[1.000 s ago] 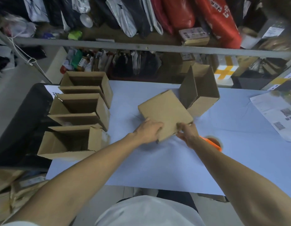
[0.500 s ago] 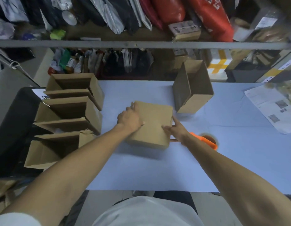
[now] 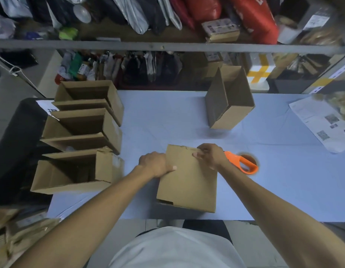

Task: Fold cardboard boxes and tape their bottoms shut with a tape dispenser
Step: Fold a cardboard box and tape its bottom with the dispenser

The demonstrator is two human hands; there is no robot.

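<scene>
Lying flat, the brown cardboard box (image 3: 188,182) looks creased.

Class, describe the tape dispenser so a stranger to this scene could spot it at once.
Start at the pale blue table. Near its middle, both hands hold a cardboard box. Just beyond the right hand lies the tape dispenser, the only bright orange object among brown cardboard.
</scene>
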